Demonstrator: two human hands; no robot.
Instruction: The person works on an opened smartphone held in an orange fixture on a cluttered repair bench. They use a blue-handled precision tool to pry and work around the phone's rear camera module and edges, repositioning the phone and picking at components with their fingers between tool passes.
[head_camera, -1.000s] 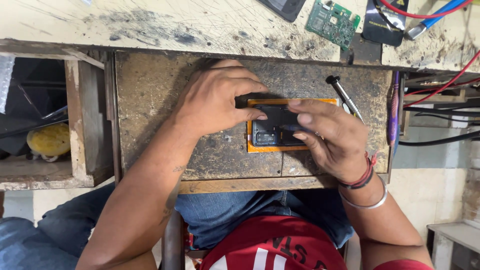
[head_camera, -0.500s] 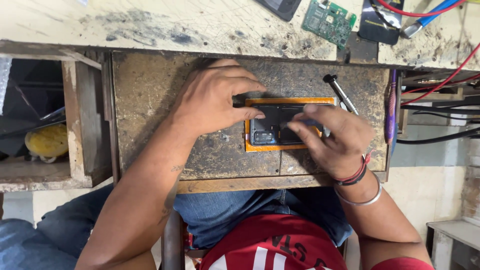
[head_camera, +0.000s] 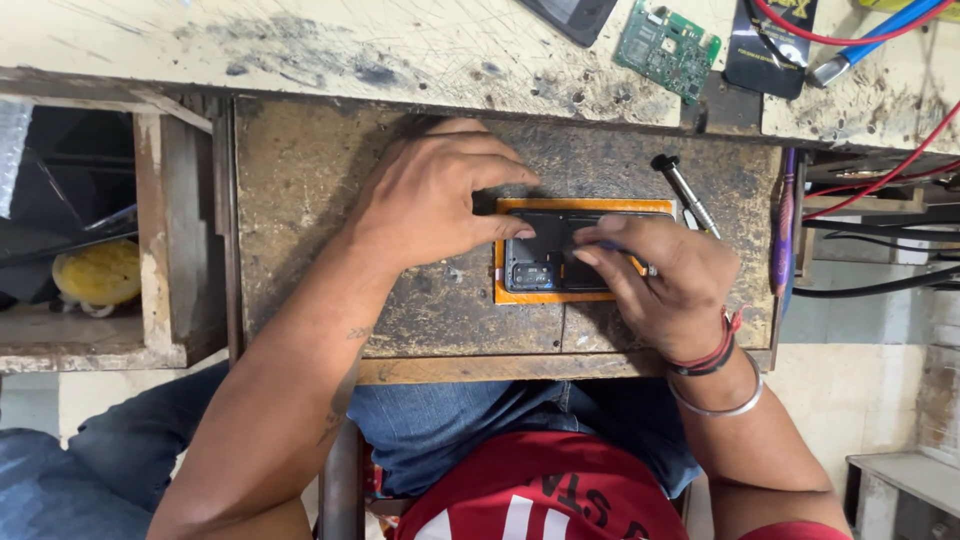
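A dark phone (head_camera: 550, 255) lies back-side up on an orange mat (head_camera: 520, 296), on a worn pull-out wooden board (head_camera: 330, 200). My left hand (head_camera: 435, 195) presses down on the phone's left end with thumb and fingertips. My right hand (head_camera: 665, 280) rests over the phone's right half, its fingers pinched on a thin tool whose metal tip shows at the phone's right edge. The phone's right part is hidden under that hand.
A screwdriver (head_camera: 685, 190) lies just beyond the mat. A purple pen-like tool (head_camera: 783, 225) lies at the board's right edge. On the upper bench sit a green circuit board (head_camera: 668, 48), red and blue cables (head_camera: 880, 35) and a dark device (head_camera: 570, 14). A shelf with a yellow object (head_camera: 95, 275) is at left.
My right hand has slid left and down over the phone, fingers now nearer the camera end. The left hand stays pressed on the phone's left end.
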